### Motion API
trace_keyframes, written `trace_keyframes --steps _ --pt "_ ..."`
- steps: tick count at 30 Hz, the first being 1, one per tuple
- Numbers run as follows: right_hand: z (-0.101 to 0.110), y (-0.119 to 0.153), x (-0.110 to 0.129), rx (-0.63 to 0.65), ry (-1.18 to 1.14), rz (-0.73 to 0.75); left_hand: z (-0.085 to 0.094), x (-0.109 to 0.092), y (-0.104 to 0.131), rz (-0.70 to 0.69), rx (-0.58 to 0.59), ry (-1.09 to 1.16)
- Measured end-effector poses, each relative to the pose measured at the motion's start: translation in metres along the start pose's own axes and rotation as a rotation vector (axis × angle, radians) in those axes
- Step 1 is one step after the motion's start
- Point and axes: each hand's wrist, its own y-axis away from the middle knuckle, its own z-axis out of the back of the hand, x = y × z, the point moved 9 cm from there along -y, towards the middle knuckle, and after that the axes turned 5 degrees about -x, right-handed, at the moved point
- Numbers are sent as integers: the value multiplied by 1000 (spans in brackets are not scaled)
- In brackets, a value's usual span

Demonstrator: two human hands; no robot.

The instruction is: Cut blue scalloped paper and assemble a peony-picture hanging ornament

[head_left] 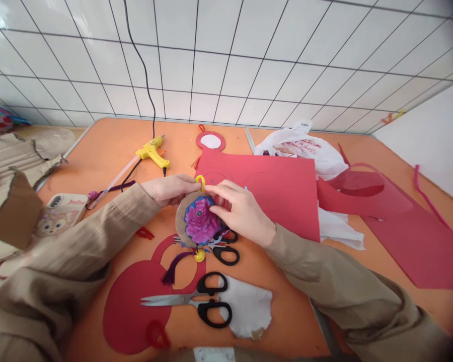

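A round cardboard ornament (181, 221) hangs upright between my hands, with a purple flower (202, 219) on blue material at its front. At its top is a yellow loop (200, 182); from the bottom hang a yellow bead (200, 256) and a dark purple tassel (170, 270). The fingers of my left hand (169, 190) are closed on the ornament's top by the loop. My right hand (243, 208) has its fingers bent round the ornament's upper right edge, thumb near the flower. Black-handled scissors (227, 255) lie partly hidden behind the ornament.
Nearer me, open scissors (211, 300) lie across red cut paper (136, 306) and a white scrap (249, 306). A yellow glue gun (153, 152) with its cord stands back left, near a phone (62, 215). Red sheets (287, 196) and a plastic bag (305, 146) occupy the right.
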Motion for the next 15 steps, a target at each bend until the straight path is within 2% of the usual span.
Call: trace_keyframes --steps 5,15 --pt "6 -1 -11 -51 -65 -140 0 5 0 66 -44 145" --pt "15 -3 -6 -47 -195 -215 -6 8 -3 93 -40 240"
